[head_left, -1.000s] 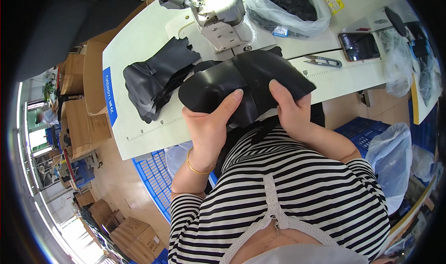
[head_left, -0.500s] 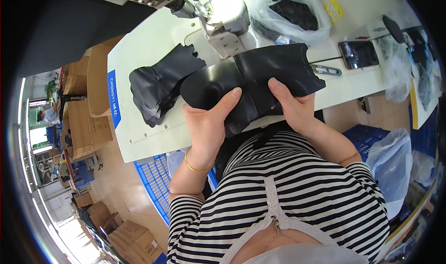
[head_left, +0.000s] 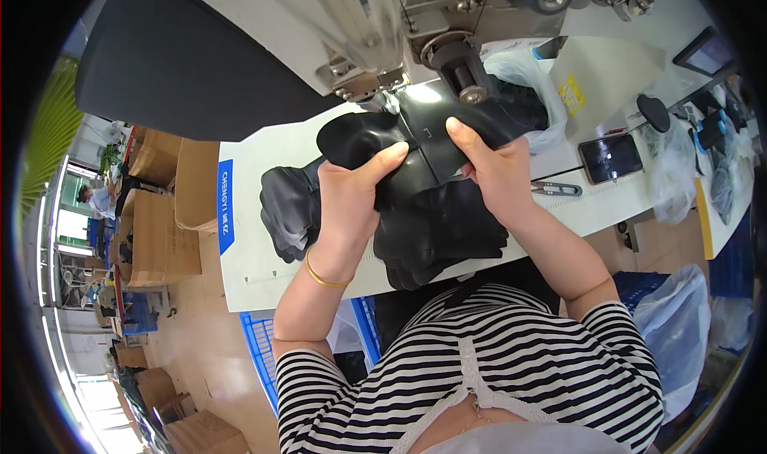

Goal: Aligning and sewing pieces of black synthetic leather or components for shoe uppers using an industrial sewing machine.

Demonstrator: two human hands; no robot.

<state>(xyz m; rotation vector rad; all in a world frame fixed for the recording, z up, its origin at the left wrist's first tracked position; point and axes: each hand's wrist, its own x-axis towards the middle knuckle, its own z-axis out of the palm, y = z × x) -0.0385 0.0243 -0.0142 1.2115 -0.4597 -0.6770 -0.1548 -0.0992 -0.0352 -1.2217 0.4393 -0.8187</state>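
A glossy black leather-like piece with a seam across it (head_left: 431,146) is stretched between my hands, right under the needle area of a sewing machine (head_left: 387,101). My left hand (head_left: 349,194) grips its near left part, thumb lying on top beside the seam. On the seam's other side, my right hand (head_left: 497,170) pinches it, thumb on top and fingers underneath. Whether the presser foot touches the piece is hard to see. Just below my hands, a stack of similar black pieces (head_left: 439,234) lies at the table's near edge. Another pile of black pieces (head_left: 286,206) lies left of my left hand.
On the white table (head_left: 248,282) are small metal thread snips (head_left: 557,189), a phone (head_left: 610,158) and a clear plastic bag (head_left: 555,134) of black material. Cardboard boxes (head_left: 164,238) stand on the floor at left. Blue crates (head_left: 260,342) sit below the table.
Both hands have carried the black piece away from me to the machine's needle area. The stack at the near edge now shows more fully. The view has tilted up toward the machine.
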